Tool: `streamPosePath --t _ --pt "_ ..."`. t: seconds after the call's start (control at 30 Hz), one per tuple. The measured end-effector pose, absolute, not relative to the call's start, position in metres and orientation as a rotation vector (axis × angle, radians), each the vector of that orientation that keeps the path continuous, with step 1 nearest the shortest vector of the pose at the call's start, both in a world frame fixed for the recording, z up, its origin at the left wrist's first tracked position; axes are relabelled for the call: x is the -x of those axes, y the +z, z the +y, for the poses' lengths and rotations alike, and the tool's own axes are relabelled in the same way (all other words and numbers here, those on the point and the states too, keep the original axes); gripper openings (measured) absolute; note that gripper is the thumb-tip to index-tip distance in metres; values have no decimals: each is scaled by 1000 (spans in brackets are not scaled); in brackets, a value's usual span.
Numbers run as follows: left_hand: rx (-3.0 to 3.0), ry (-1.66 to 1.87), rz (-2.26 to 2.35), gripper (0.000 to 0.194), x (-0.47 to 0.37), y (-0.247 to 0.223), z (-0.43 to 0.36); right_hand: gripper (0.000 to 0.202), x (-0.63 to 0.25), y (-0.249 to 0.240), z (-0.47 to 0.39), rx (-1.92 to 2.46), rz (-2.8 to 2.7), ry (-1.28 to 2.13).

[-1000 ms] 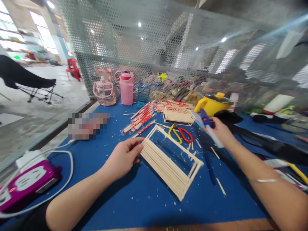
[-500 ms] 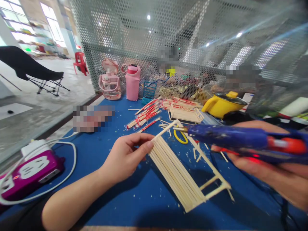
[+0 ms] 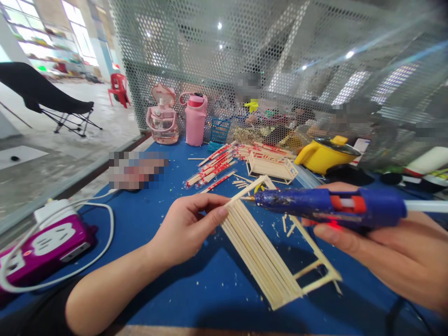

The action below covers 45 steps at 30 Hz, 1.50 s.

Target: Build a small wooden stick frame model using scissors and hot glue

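My left hand [image 3: 198,226] pinches the upper left corner of a wooden stick frame [image 3: 261,254] between thumb and fingers. Several sticks lie side by side as a panel along the frame's left part; its right part is an open gap with a short crosspiece near the lower end. My right hand [image 3: 385,252] is wrapped round a blue hot glue gun [image 3: 315,205], with a red light glowing near the thumb. The gun's metal tip points left, at the top stick close to my left fingers; whether it touches, I cannot tell. Yellow scissors handles [image 3: 259,187] are mostly hidden behind the gun.
Red-wrapped chopstick packs [image 3: 215,168] and a small stick-built tray [image 3: 271,167] lie farther back. A yellow pot [image 3: 327,156] stands at the back right, two pink bottles [image 3: 196,121] before the mesh wall. A purple power strip [image 3: 52,247] with a white cable is at left.
The glue gun in my right hand has moved left, bringing its tip from over the gap to beside the panel's top end. My left hand still holds the frame; the view has shifted slightly.
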State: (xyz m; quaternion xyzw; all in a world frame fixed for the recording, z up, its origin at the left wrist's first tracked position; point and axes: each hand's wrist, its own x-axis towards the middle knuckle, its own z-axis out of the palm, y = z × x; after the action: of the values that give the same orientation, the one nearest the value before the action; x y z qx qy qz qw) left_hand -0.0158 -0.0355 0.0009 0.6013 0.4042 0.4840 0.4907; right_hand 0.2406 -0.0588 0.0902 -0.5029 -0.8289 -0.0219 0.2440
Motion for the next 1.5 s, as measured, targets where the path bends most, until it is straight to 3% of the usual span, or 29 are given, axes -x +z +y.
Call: streamPosePath --t 0.6,1.07,1.27,1.5 --pt "-1477 1172 966 27 16 1 -35 31 -243 91 -58 1102 -2404 -454" --pt "-1477 1182 969 26 16 0 -35 21 -240 92 -56 1018 -2426 -474" --pt "-1479 1176 961 27 16 0 -35 24 -243 93 -56 1050 -2387 -600" --pt "-1476 1176 953 25 16 -1 -35 29 -240 92 -57 1069 -2439 -503"
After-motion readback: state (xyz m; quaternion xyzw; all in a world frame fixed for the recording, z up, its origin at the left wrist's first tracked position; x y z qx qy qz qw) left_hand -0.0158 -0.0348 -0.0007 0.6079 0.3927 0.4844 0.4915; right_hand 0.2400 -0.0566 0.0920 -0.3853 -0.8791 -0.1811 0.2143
